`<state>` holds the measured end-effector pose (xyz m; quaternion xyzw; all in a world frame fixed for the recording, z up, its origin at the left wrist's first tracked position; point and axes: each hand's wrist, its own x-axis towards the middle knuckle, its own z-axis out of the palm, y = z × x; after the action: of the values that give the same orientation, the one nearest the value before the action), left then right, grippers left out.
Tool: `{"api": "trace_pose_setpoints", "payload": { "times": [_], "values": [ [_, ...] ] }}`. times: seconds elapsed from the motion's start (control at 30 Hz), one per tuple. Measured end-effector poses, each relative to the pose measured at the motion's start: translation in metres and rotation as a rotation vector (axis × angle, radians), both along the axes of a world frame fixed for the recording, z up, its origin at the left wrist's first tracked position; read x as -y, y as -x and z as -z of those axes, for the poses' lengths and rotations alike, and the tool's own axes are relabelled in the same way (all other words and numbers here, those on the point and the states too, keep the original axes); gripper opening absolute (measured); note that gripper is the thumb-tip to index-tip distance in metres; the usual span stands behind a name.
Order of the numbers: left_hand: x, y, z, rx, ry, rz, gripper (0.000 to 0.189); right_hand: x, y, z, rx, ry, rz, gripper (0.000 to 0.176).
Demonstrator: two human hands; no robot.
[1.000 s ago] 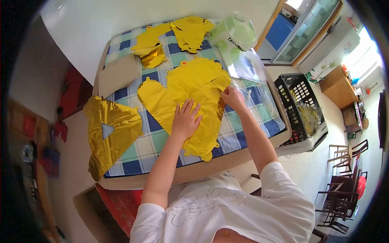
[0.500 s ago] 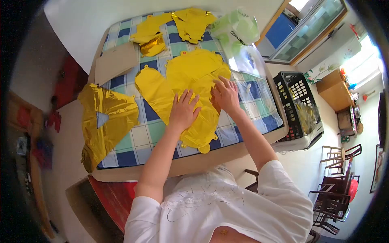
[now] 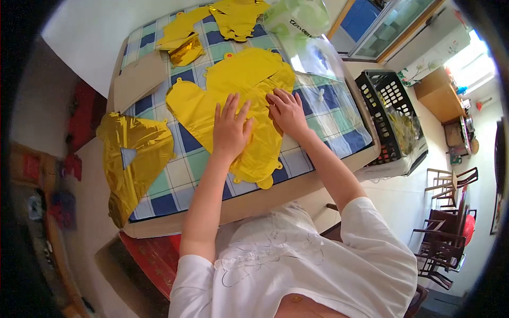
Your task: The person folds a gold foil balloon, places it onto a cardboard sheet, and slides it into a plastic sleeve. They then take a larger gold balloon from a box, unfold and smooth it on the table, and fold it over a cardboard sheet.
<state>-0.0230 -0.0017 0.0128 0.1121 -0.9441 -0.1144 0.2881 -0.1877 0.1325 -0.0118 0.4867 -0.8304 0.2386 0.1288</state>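
Note:
A flat, uninflated gold foil balloon [image 3: 238,82] with rounded lobes and small tabs is spread on the plaid cloth [image 3: 185,172]. My left hand [image 3: 230,130] lies palm down over its middle with the fingers stretched. On the balloon's right part rests my right hand [image 3: 289,114], fingers apart and slightly bent, beside a crease in the foil. Another gold foil balloon [image 3: 140,140], wrinkled and with a hole through it, hangs over the left edge. More gold foil pieces [image 3: 238,18] lie at the far side, one [image 3: 185,50] with a folded, shiny end.
Brown cardboard sheets [image 3: 139,79] lie at the left of the cloth. A green and white plastic package [image 3: 297,18] and clear plastic [image 3: 318,58] sit at the far right. Right of the table stands a black crate [image 3: 387,116] with plastic-wrapped items. Wooden chairs [image 3: 442,238] stand farther right.
The view has shifted, so the table sits higher and farther left. My left hand's fingers reach slightly farther up the foil. Both hands stay on the balloon, which keeps its layout.

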Motion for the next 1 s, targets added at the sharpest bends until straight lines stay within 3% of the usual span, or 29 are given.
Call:
{"api": "trace_pose_setpoints", "payload": {
  "times": [0.3,0.53,1.0],
  "values": [
    [-0.004,-0.013,0.012,0.164,-0.005,0.028,0.037,-0.002,0.000,-0.002,0.040,0.039,0.008,0.043],
    [-0.003,-0.012,0.019,0.158,0.013,0.032,0.038,-0.002,-0.003,-0.004,-0.010,-0.061,0.012,0.039],
    [-0.007,-0.010,0.025,0.204,-0.020,0.057,0.040,-0.001,-0.001,0.001,-0.008,-0.014,0.027,0.037]
  ]
}}
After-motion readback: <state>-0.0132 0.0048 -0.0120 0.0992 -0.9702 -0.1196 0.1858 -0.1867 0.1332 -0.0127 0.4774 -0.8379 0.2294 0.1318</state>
